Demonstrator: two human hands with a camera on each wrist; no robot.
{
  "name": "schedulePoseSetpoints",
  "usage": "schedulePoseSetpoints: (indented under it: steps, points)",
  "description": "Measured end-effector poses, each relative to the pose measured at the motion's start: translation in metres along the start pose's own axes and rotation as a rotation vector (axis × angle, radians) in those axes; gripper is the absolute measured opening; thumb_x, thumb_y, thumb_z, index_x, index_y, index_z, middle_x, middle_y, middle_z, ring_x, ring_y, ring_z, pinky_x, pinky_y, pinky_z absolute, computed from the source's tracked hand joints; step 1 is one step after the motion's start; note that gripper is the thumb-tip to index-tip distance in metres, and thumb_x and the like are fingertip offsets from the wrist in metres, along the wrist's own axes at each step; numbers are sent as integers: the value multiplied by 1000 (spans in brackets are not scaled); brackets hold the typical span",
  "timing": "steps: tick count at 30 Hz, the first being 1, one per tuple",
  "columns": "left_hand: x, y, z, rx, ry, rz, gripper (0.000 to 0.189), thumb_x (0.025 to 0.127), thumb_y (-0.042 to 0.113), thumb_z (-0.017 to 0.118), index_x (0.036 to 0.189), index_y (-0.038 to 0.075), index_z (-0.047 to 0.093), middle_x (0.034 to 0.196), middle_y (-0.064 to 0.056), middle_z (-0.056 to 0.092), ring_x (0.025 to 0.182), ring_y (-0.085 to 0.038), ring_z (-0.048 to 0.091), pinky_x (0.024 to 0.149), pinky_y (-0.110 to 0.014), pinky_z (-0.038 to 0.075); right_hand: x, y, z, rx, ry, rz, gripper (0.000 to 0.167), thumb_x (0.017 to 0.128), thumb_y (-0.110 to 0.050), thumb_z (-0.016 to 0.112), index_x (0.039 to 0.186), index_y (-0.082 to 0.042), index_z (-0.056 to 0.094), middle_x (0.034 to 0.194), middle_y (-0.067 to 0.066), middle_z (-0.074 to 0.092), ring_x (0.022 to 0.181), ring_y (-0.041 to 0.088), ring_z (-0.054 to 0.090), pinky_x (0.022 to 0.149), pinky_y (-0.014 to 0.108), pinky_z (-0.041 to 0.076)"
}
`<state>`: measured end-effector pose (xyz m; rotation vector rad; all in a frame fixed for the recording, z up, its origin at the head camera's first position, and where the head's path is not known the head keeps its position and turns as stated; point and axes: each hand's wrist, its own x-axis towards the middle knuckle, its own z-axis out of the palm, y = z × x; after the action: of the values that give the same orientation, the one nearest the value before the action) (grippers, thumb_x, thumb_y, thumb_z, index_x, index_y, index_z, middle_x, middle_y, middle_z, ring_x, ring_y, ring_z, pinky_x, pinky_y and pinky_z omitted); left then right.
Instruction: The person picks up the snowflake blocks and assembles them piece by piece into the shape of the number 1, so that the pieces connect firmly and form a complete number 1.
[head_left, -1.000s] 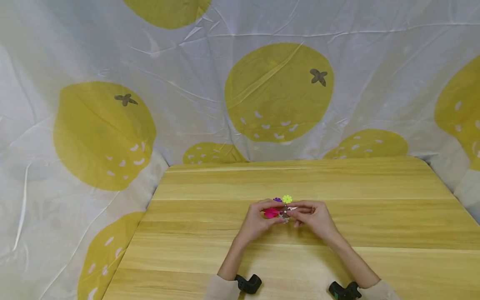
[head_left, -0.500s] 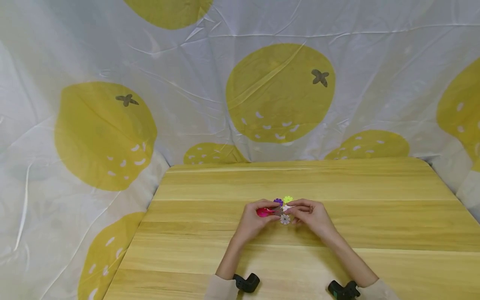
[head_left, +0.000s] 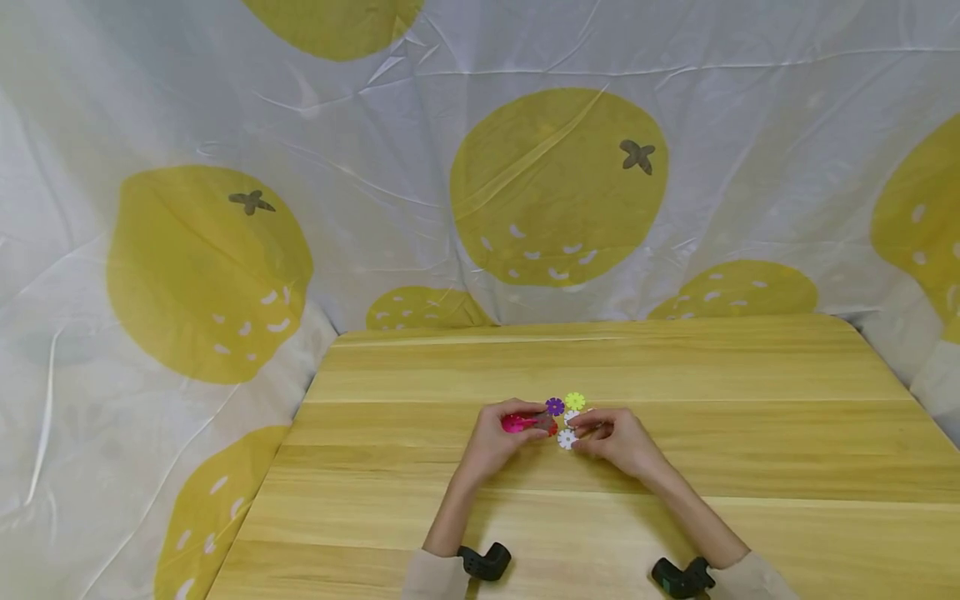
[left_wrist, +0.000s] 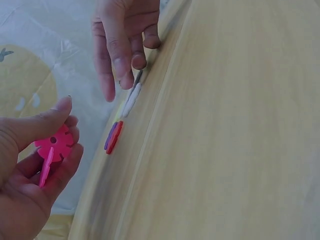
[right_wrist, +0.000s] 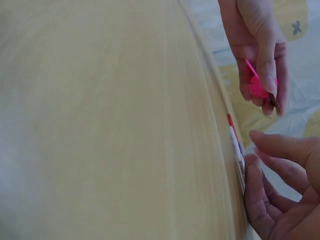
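Observation:
My left hand [head_left: 491, 433] pinches two pink snowflake discs [left_wrist: 61, 142] slotted together at an angle. A brown disc [right_wrist: 273, 101] shows at the same hand's fingertips in the right wrist view. Over the table, my right hand [head_left: 626, 442] has its thumb and fingers spread apart, with nothing between them. Its fingertips overlap two white discs [head_left: 567, 439] in the head view. Just beyond the left fingertips, a red disc [left_wrist: 115, 137] lies on the table, partly covered in the head view. A purple disc [head_left: 554, 406] and a yellow disc [head_left: 575, 401] lie behind.
The wooden table [head_left: 360, 467] stretches out on both sides of the hands. Behind it hangs a white cloth [head_left: 375, 167] printed with yellow lemons. Each wrist wears a black camera mount [head_left: 486, 562] near the sleeve.
Both hands met around the brown disc earlier. Now they have parted: the left has drawn leftward with the pink and brown discs, and the right's fingers have spread, uncovering the white and red discs.

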<state>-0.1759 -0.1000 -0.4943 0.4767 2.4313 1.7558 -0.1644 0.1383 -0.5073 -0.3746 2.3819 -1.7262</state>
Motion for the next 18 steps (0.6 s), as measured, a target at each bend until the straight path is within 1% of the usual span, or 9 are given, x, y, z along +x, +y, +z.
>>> schedulePoseSetpoints:
  steps: [4, 8, 11, 14, 18]
  points:
    - [0, -2, -1, -8, 2, -3, 34, 85, 10, 85, 118, 5, 78, 115, -12, 76, 113, -30, 69, 97, -38, 58, 2, 0, 1, -49, 3, 7, 27, 85, -3, 82, 111, 4, 77, 86, 13, 72, 69, 6, 61, 62, 19, 52]
    - [0, -5, -3, 1, -3, -1, 35, 85, 9, 85, 119, 6, 78, 115, -12, 77, 112, -29, 68, 95, -32, 58, 4, 1, 4, -121, 12, -2, 26, 83, -3, 84, 108, 1, 79, 77, 6, 67, 63, 4, 54, 58, 18, 46]
    - [0, -6, -4, 5, -15, -2, 35, 86, 9, 84, 120, 6, 78, 115, -11, 77, 112, -27, 69, 94, -29, 58, 5, 1, 7, -166, 16, -7, 26, 81, -2, 85, 106, 0, 79, 73, 3, 63, 61, 4, 51, 56, 19, 44]
    - [0, -5, -5, -13, -36, 2, 35, 86, 7, 84, 121, 4, 77, 115, -12, 76, 113, -28, 69, 96, -32, 58, 5, 1, 8, -196, 21, -1, 25, 80, -1, 85, 104, -1, 79, 72, 2, 62, 61, 5, 50, 56, 20, 44]
    - [0, -3, -4, -37, -55, 9, 35, 86, 4, 83, 121, 1, 76, 117, -15, 76, 115, -30, 69, 98, -37, 58, 5, 0, 8, -215, 19, -19, 25, 80, -1, 84, 105, -1, 78, 73, 2, 62, 60, 6, 50, 56, 20, 44]
